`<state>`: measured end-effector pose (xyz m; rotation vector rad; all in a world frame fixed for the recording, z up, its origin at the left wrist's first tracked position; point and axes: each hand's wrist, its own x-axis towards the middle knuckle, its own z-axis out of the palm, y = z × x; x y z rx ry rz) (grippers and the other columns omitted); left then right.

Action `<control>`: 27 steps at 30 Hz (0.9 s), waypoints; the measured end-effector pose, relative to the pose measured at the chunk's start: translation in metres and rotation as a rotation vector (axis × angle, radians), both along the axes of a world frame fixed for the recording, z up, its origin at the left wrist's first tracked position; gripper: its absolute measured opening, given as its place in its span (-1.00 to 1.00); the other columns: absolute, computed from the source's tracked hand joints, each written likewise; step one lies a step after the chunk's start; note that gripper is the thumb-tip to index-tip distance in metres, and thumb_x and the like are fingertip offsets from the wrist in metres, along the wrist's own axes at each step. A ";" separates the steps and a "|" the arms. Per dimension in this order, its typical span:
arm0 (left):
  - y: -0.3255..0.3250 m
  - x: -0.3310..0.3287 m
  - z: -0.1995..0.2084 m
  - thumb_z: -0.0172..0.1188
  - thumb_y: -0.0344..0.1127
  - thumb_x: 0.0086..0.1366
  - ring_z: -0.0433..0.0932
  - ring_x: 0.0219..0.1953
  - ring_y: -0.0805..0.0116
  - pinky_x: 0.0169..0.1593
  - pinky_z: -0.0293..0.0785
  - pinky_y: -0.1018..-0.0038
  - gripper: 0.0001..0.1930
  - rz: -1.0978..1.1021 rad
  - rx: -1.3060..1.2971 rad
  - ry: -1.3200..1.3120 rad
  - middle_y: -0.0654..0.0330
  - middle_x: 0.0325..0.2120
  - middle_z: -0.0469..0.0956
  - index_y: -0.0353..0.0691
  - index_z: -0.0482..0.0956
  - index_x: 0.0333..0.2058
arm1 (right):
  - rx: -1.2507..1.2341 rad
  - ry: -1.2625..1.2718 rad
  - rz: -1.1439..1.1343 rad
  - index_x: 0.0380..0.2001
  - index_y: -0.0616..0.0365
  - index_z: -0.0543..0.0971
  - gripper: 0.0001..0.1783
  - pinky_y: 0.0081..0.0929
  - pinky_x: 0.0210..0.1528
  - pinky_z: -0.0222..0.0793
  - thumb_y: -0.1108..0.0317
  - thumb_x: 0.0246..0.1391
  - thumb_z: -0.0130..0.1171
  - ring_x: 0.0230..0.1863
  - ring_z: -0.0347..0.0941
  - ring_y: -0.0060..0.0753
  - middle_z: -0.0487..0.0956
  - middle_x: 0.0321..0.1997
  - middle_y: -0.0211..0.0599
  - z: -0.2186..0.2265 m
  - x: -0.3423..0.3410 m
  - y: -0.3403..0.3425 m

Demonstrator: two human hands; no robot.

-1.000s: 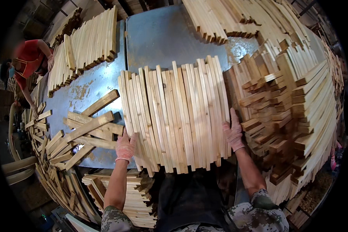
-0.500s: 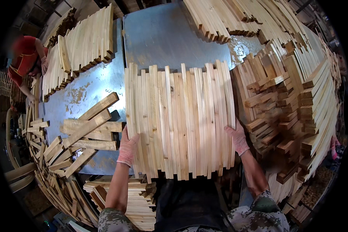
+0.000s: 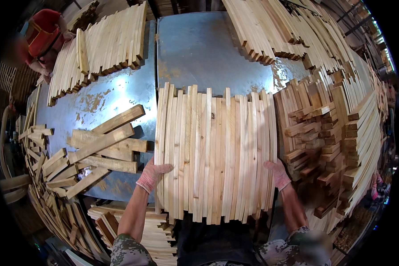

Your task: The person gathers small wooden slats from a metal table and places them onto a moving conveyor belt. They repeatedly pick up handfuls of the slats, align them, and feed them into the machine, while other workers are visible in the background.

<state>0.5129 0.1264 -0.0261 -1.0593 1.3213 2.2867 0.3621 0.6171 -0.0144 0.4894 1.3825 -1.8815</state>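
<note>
A wide row of pale wooden strips [image 3: 215, 155] lies side by side in front of me, with uneven ends at the far and near edges. My left hand [image 3: 152, 174], in a pinkish knit glove, grips the row's left side, its thumb lying over the top of the outer strips. At the opposite side my right hand [image 3: 278, 174], gloved alike, is closed against the outermost strips, thumb on top. The fingers of both hands are mostly hidden beside or beneath the row.
Loose wooden pieces [image 3: 104, 139] lie crosswise on the metal table [image 3: 208, 42] at left. Stacked wood blocks [image 3: 314, 128] stand close on the right. More strip rows [image 3: 106, 44] lie far left, beside a person in red [image 3: 43, 33]. Further planks [image 3: 252, 31] lie far right.
The whole scene has shifted slightly right and down in view. My left thumb now reaches further over the strips. The person in red has shifted position at the far left.
</note>
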 end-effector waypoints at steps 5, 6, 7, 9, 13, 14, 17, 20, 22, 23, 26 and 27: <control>0.013 0.049 0.037 0.52 -0.50 0.17 0.62 0.18 0.20 0.30 0.57 0.21 -0.20 0.028 -0.111 -0.026 0.08 0.18 0.62 -0.36 0.41 0.39 | 0.121 -0.020 -0.014 0.17 0.29 0.67 -0.60 -0.34 -0.05 0.66 0.43 0.28 0.27 -0.12 0.70 -0.35 0.74 -0.04 -0.29 0.021 0.032 -0.009; 0.017 0.058 0.055 0.54 -0.50 0.16 0.60 0.19 0.23 0.32 0.53 0.24 -0.18 0.032 -0.089 0.005 0.10 0.19 0.62 -0.35 0.40 0.40 | 0.073 -0.125 0.000 0.18 0.27 0.67 -0.60 -0.33 -0.05 0.67 0.43 0.31 0.25 -0.11 0.70 -0.34 0.74 -0.01 -0.28 0.033 0.038 -0.005; 0.021 0.065 0.075 0.55 -0.50 0.15 0.59 0.20 0.25 0.34 0.50 0.26 -0.17 0.038 -0.071 0.037 0.11 0.20 0.61 -0.33 0.40 0.41 | 0.021 -0.056 0.038 0.22 0.26 0.64 -0.57 -0.27 -0.01 0.70 0.43 0.31 0.24 -0.09 0.71 -0.31 0.73 0.02 -0.27 -0.001 0.046 0.024; 0.032 0.092 0.096 0.57 -0.48 0.13 0.57 0.21 0.28 0.35 0.48 0.28 -0.13 0.099 -0.127 0.045 0.13 0.20 0.61 -0.31 0.39 0.42 | -0.040 0.036 0.055 0.28 0.30 0.53 -0.44 -0.22 0.04 0.74 0.39 0.23 0.30 -0.09 0.72 -0.29 0.70 0.02 -0.31 0.004 0.050 0.027; 0.059 0.189 0.148 0.63 -0.42 0.08 0.56 0.22 0.32 0.32 0.51 0.30 -0.06 0.210 -0.318 0.074 0.16 0.21 0.61 -0.30 0.37 0.44 | -0.035 0.094 0.243 0.28 0.33 0.50 -0.33 -0.31 -0.06 0.70 0.32 0.11 0.40 -0.15 0.69 -0.32 0.69 -0.05 -0.32 0.027 0.034 0.013; 0.066 0.209 0.159 0.68 -0.38 0.05 0.56 0.21 0.34 0.30 0.54 0.30 -0.01 0.275 -0.354 0.108 0.15 0.21 0.61 -0.30 0.36 0.45 | -0.038 0.118 0.293 0.27 0.34 0.50 -0.30 -0.33 -0.08 0.70 0.30 0.08 0.42 -0.17 0.69 -0.33 0.69 -0.07 -0.32 0.026 0.028 0.006; 0.101 0.273 0.199 0.69 -0.36 0.04 0.56 0.23 0.32 0.32 0.54 0.30 0.03 0.446 -0.399 0.103 0.14 0.21 0.61 -0.29 0.33 0.48 | -0.078 0.178 0.425 0.27 0.37 0.48 -0.20 -0.40 -0.15 0.67 0.25 -0.02 0.50 -0.21 0.67 -0.36 0.68 -0.12 -0.33 0.021 0.028 -0.005; 0.123 0.376 0.223 0.66 -0.38 0.10 0.55 0.26 0.31 0.34 0.52 0.29 0.03 0.666 -0.448 0.091 0.12 0.25 0.59 -0.24 0.28 0.52 | -0.139 0.339 0.480 0.22 0.38 0.49 -0.30 -0.53 -0.36 0.41 0.35 -0.02 0.38 -0.41 0.42 -0.59 0.55 -0.26 -0.47 0.122 0.103 -0.089; 0.190 0.401 0.215 0.62 -0.40 0.16 0.54 0.28 0.31 0.35 0.51 0.28 0.00 0.802 -0.481 0.095 0.14 0.28 0.58 -0.21 0.26 0.53 | -0.157 0.311 0.642 0.19 0.39 0.50 -0.33 -0.50 -0.32 0.47 0.38 -0.02 0.39 -0.40 0.46 -0.53 0.55 -0.28 -0.45 0.121 0.056 -0.079; 0.213 0.417 0.247 0.62 -0.39 0.16 0.54 0.28 0.31 0.36 0.51 0.28 0.00 0.850 -0.497 0.087 0.14 0.28 0.57 -0.20 0.26 0.53 | -0.164 0.289 0.703 0.19 0.39 0.50 -0.32 -0.48 -0.30 0.48 0.37 -0.03 0.40 -0.39 0.46 -0.53 0.54 -0.29 -0.45 0.124 0.056 -0.088; 0.251 0.502 0.280 0.62 -0.39 0.14 0.54 0.28 0.30 0.36 0.50 0.26 0.00 0.998 -0.511 0.192 0.16 0.28 0.57 -0.20 0.28 0.52 | -0.211 0.291 0.841 0.18 0.39 0.51 -0.29 -0.42 -0.24 0.53 0.34 -0.06 0.43 -0.35 0.50 -0.48 0.56 -0.27 -0.43 0.133 0.111 -0.136; 0.267 0.536 0.275 0.62 -0.39 0.13 0.54 0.28 0.29 0.36 0.49 0.26 0.00 1.042 -0.533 0.205 0.16 0.29 0.57 -0.21 0.29 0.52 | -0.266 0.290 0.891 0.19 0.40 0.51 -0.27 -0.39 -0.21 0.56 0.33 -0.07 0.44 -0.32 0.53 -0.45 0.58 -0.25 -0.40 0.153 0.149 -0.154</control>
